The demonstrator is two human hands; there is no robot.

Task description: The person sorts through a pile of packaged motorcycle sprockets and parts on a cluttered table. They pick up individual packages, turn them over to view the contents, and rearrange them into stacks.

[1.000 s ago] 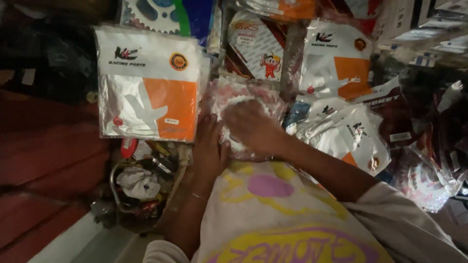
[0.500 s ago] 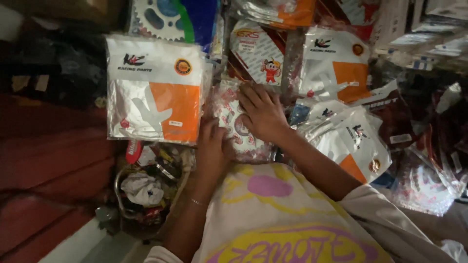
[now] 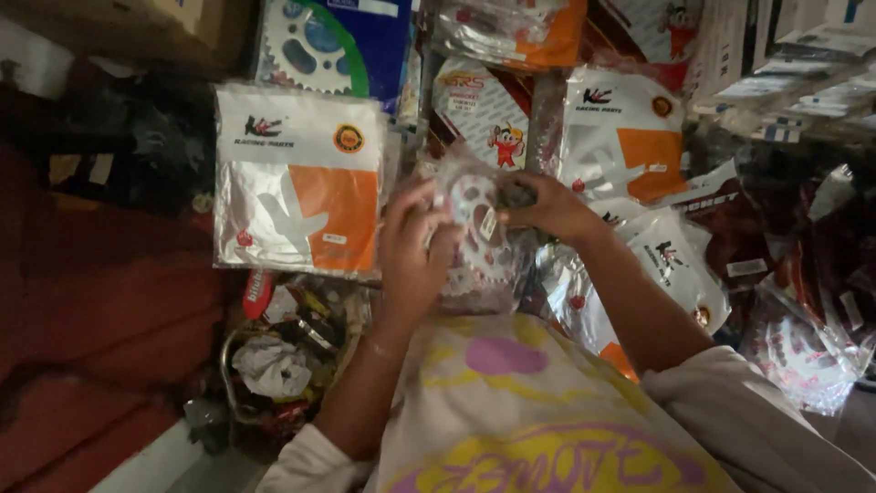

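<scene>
so both hands are clamped on a sprocket in a clear plastic bag (image 3: pixel 474 239), held up in front of the chest. left hand (image 3: pixel 412 251) grips its left edge with fingers curled round the rim, right hand (image 3: pixel 546 205) pinches the top right corner of the bag. Just left of that bagged sprocket is a big white and orange packet (image 3: pixel 297 178), above it a cartoon printed packet (image 3: pixel 488 114), and up right another white and orange packet (image 3: pixel 625 137). Down left of it sits a basket of odds and ends (image 3: pixel 274 365). My take: keep the left grip steady on the rim and let the right one work the plastic, since the teeth look like they could snag the bag, and the light's pretty dim so go slow
</scene>
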